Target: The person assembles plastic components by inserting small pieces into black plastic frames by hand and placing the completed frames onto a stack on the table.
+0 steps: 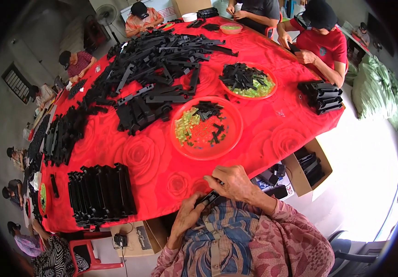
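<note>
My left hand is wrapped round a long black plastic part, close against my body at the table's near edge. Over the other end of that part my right hand is bent with its fingers closed; whether a small piece is pinched in them is hidden. Just beyond my hands stands a red plastic plate holding small yellow-green clear pieces and small black pieces. To the left, a neat row of black plastic parts lies on the red flowered tablecloth.
A big heap of black parts covers the table's middle. A second red plate and a stack of black parts are at the right, near a co-worker in red. Cardboard boxes stand below the table edge. Other people sit around.
</note>
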The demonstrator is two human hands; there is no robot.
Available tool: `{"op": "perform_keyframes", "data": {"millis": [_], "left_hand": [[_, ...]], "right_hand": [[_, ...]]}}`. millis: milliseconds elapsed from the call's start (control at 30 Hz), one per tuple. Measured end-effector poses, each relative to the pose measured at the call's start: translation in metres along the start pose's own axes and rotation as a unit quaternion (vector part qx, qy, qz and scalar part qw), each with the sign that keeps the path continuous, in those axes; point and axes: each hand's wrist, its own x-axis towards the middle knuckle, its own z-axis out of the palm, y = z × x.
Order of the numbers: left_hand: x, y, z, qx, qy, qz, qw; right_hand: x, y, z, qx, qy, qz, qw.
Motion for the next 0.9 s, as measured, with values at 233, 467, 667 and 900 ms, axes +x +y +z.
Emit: {"op": "perform_keyframes", "data": {"millis": [233, 467, 667, 900], "left_hand": [[-0.001, 0.004, 0.002, -0.026, 0.001, -0.012, 1.0], [0.0, 0.004, 0.012, 0.108, 0.058, 0.037, 0.992], [0.004, 0.009, 0.015, 0.091, 0.046, 0.057, 0.993], [0.009, -0.007, 0.006, 0.13, -0.004, 0.148, 0.98]], "right_hand": [[0.0, -0.002, 0.001, -0.003, 0.0, 0.017, 1.0], [-0.002, -0.002, 0.001, -0.003, 0.002, 0.023, 1.0], [-0.006, 0.001, 0.003, 0.015, -0.01, 0.036, 0.999], [0.001, -0.006, 0.006, 0.037, -0.019, 0.048, 0.998]]}}
